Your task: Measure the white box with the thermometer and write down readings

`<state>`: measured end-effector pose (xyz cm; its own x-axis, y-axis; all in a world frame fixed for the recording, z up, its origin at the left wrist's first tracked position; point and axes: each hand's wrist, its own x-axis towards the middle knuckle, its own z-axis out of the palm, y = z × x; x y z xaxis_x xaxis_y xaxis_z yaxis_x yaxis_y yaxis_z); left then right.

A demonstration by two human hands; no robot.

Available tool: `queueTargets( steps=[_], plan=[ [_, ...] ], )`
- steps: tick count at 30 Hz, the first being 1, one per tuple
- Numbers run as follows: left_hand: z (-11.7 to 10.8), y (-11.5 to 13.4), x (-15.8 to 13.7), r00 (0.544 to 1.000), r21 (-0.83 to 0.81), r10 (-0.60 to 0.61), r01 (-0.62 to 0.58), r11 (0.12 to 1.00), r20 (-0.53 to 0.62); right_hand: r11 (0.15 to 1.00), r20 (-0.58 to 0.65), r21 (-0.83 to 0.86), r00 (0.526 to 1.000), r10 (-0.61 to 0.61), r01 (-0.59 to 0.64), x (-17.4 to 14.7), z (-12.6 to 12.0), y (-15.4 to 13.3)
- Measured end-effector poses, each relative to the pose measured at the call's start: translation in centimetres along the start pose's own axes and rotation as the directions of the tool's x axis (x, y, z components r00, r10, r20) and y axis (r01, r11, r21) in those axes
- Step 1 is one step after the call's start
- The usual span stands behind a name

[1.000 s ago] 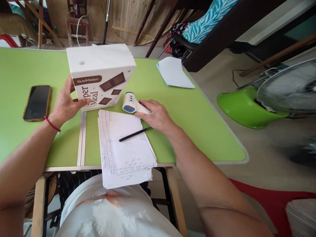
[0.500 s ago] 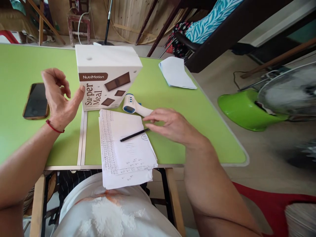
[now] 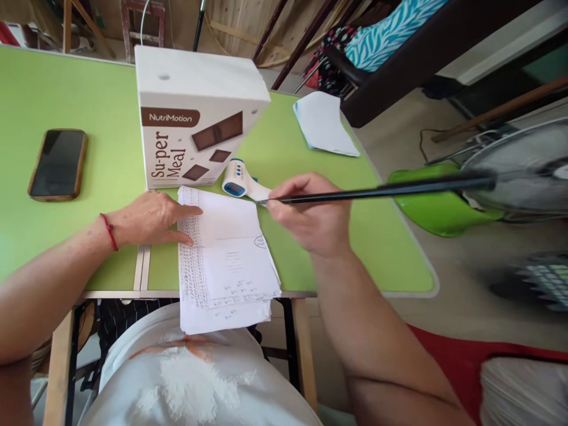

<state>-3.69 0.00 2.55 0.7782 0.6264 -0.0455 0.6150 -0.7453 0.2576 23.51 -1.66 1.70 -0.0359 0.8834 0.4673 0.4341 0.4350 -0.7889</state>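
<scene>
My left hand (image 3: 156, 219) lies on the left edge of a stack of white papers (image 3: 226, 222), its thumb and index finger stretched out over a column of dense handwriting. Between the fingers of my right hand (image 3: 313, 216) is a black pen (image 3: 377, 190). Its tip points left, above the table by the papers' upper right corner, and its long barrel reaches out to the right. Just behind that hand lies a white and blue infrared thermometer (image 3: 242, 179), its handle end partly hidden by my fingers. A white NutriMotion box (image 3: 199, 80) stands upright behind the papers.
A phone (image 3: 59, 163) lies on the green table (image 3: 106, 130) at left. Folded white sheets (image 3: 325, 123) rest near its far right corner. Off the right side are a fan (image 3: 528, 160) and a green stool or basin (image 3: 421, 216) on the floor.
My right hand has picked up the pen from the papers. My left hand has come down from beside the box onto the papers' left edge. The view has shifted slightly.
</scene>
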Motion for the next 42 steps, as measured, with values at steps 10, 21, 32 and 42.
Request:
queueTargets(
  steps=[10,21,32,42],
  plan=[
    [-0.4,0.5,0.3,0.991,0.008,-0.056,0.055,0.998,0.125,0.963,0.177,0.179,0.970,0.169,-0.201,-0.8,6.3,0.8],
    [-0.6,0.9,0.4,0.983,-0.012,-0.103,0.106,0.994,0.151,0.991,0.184,0.085,0.979,0.084,-0.101,-1.1,6.7,0.7],
    [-0.8,1.0,0.4,0.979,-0.013,-0.115,0.119,0.993,0.166,0.994,0.220,0.061,0.972,0.077,-0.093,-1.2,6.8,1.3],
    [-0.8,0.9,0.4,0.977,-0.051,-0.121,0.132,0.990,0.174,0.995,0.217,0.077,0.975,0.045,-0.063,-1.3,6.8,1.2]
  ],
)
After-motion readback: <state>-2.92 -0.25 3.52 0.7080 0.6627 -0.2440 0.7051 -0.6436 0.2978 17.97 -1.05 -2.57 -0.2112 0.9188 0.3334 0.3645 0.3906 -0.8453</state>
